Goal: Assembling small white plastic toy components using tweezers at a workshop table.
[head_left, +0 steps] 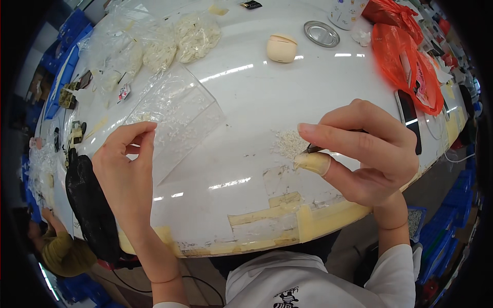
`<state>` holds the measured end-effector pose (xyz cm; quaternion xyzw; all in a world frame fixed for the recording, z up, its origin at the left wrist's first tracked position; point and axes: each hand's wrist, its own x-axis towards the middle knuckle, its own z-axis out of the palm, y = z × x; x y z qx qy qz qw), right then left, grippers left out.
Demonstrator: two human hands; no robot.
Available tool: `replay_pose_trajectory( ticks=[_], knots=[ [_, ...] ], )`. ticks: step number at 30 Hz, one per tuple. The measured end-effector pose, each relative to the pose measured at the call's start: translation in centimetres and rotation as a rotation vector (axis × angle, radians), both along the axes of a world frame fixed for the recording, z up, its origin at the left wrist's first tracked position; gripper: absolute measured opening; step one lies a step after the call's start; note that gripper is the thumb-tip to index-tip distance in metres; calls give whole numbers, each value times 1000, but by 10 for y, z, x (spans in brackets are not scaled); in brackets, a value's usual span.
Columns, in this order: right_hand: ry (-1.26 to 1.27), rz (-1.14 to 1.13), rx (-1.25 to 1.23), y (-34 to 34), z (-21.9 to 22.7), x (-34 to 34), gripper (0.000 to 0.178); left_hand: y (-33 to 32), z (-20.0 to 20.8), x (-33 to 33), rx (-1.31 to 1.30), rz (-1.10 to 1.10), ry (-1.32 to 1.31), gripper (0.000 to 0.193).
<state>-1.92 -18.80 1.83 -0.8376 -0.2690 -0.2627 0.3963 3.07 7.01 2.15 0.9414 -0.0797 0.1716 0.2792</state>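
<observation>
My right hand [367,151] holds a small dark tool [312,149] between thumb and fingers; its kind is mostly hidden. Yellow tape or a cover wraps that thumb's tip. Just beyond the fingertips lies a heap of tiny white pieces [287,143] on the white table. My left hand [126,169] is pinched closed, thumb against forefinger, over the near left side of a clear flat tray [208,120]. Whatever that pinch holds, if anything, is too small to make out. Small white bits lie scattered across the tray.
Clear bags of pale pieces [197,36] lie at the far left. Farther back are a beige round container [281,49] and a metal lid [321,34]. A red plastic bag [405,66] and a phone [409,118] are at right, a black pouch [90,205] at left.
</observation>
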Motion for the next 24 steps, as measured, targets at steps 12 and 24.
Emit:
replay_pose_trajectory(
  ticks=[12,24],
  knots=[
    [9,14,-10,2,-4,0,34,-46,-37,-26,-3,-388,390,14],
    [155,16,56,18,-10,2,34,-29,-22,-17,-1054,-449,877,6]
  ],
)
